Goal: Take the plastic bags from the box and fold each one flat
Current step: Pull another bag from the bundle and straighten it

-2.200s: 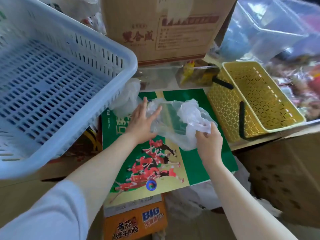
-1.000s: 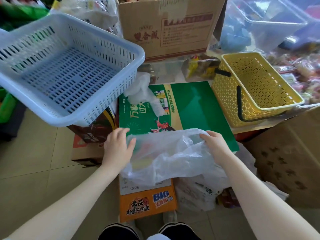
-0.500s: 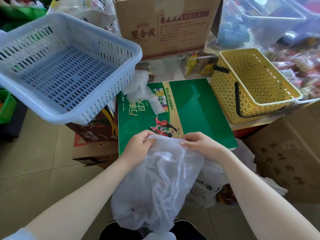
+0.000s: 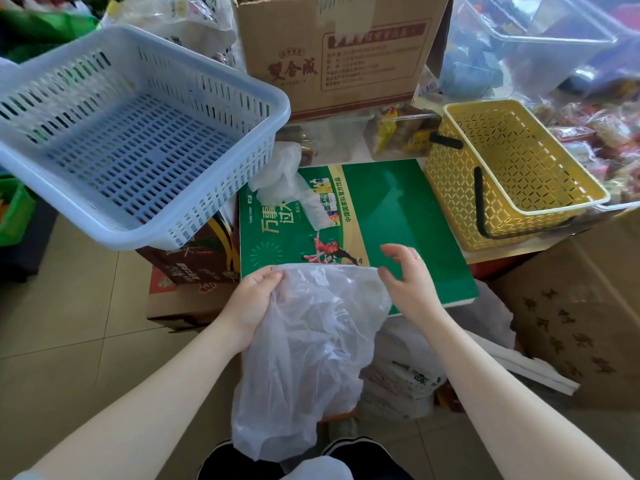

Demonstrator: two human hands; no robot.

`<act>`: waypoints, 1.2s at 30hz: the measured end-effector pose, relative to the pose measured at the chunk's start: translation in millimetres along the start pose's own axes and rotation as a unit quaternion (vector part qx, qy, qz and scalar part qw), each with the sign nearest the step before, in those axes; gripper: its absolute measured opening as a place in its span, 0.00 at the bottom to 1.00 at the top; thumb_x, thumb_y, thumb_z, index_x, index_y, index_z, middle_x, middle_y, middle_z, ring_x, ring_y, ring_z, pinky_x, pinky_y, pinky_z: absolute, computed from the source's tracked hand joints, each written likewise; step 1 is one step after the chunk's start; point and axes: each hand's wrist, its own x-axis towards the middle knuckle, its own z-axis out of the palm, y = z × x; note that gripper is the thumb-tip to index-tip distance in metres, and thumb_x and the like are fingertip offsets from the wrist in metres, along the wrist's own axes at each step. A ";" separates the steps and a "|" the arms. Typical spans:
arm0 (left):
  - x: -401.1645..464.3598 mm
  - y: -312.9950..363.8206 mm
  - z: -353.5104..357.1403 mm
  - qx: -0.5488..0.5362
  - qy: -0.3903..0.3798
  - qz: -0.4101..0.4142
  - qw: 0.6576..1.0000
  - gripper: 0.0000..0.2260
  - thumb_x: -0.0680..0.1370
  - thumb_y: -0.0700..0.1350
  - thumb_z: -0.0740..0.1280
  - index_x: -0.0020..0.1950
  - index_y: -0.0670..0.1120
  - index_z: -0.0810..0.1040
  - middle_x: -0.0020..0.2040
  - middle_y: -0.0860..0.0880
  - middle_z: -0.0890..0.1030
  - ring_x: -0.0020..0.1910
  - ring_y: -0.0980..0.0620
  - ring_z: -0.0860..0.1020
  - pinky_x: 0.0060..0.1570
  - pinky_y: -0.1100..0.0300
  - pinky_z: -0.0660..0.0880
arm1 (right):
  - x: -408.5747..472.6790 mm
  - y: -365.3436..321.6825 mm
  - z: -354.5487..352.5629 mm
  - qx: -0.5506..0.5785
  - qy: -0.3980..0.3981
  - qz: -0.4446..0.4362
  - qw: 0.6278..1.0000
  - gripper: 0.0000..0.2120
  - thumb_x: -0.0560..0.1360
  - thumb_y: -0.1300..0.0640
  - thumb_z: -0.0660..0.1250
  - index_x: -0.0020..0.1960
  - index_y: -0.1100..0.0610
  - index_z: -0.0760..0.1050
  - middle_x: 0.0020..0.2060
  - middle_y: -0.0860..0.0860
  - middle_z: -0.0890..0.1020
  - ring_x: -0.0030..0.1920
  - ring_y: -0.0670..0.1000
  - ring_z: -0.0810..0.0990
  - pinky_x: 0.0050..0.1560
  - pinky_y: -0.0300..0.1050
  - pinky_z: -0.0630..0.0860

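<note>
The plastic bag (image 4: 311, 341) hangs straight down from the hands, long way up and down, with its top edge stretched sideways between them and its bottom near the person's knees. The left hand (image 4: 254, 304) pinches the top left corner with its thumb on the front, and the right hand (image 4: 407, 282) has its fingers spread and loose, only touching the top right corner. The green box (image 4: 398, 216) lies just past the hands as a flat surface, so the bag likely goes forward onto it.
</note>
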 end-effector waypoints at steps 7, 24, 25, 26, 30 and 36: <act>8.8 -3.0 9.6 0.006 0.038 0.006 0.999 0.13 0.81 0.43 0.56 0.60 0.41 0.75 0.54 0.43 0.80 0.53 0.48 0.78 0.56 0.52 0.74 | -12.2 -45.4 8.8 -0.021 -0.236 -0.234 0.943 0.22 0.66 0.44 0.74 0.57 0.51 0.76 0.52 0.43 0.76 0.50 0.41 0.73 0.51 0.31 0.69; -16.6 9.8 24.0 0.458 -0.108 0.307 0.827 0.29 0.73 0.67 0.56 0.63 0.47 0.70 0.58 0.53 0.74 0.57 0.58 0.70 0.58 0.62 0.66 | 3.7 -66.5 9.0 0.263 -0.009 0.138 0.955 0.12 0.75 0.58 0.64 0.33 0.56 0.69 0.26 0.50 0.71 0.26 0.48 0.68 0.26 0.37 0.64; -13.3 3.2 25.4 0.455 -0.112 0.265 0.843 0.28 0.72 0.64 0.61 0.65 0.48 0.69 0.57 0.55 0.73 0.56 0.59 0.70 0.57 0.62 0.67 | 3.6 -69.0 9.3 0.275 -0.020 0.143 0.950 0.13 0.75 0.58 0.64 0.32 0.55 0.67 0.24 0.49 0.69 0.23 0.47 0.66 0.24 0.35 0.62; -10.0 -2.6 25.7 0.452 -0.109 0.251 0.849 0.23 0.73 0.59 0.65 0.62 0.47 0.71 0.55 0.54 0.74 0.53 0.57 0.72 0.54 0.61 0.68 | 4.1 -68.7 9.4 0.278 -0.032 0.138 0.950 0.14 0.75 0.58 0.64 0.32 0.55 0.66 0.23 0.49 0.67 0.22 0.47 0.64 0.22 0.34 0.60; -3.3 -12.0 7.6 0.419 -0.115 0.276 0.858 0.15 0.78 0.50 0.61 0.34 0.47 0.66 0.30 0.49 0.68 0.30 0.57 0.67 0.33 0.60 0.60 | 8.2 -55.8 -0.2 0.246 -0.033 0.103 0.963 0.15 0.73 0.56 0.68 0.34 0.58 0.65 0.28 0.55 0.64 0.29 0.51 0.62 0.30 0.42 0.61; 3.5 -1.0 -16.3 0.511 -0.161 0.169 0.827 0.11 0.78 0.49 0.63 0.36 0.52 0.69 0.35 0.55 0.71 0.35 0.58 0.68 0.40 0.59 0.67 | 3.4 -50.5 -3.4 0.165 -0.045 0.093 0.981 0.17 0.70 0.55 0.73 0.33 0.60 0.67 0.25 0.50 0.65 0.27 0.48 0.60 0.27 0.39 0.57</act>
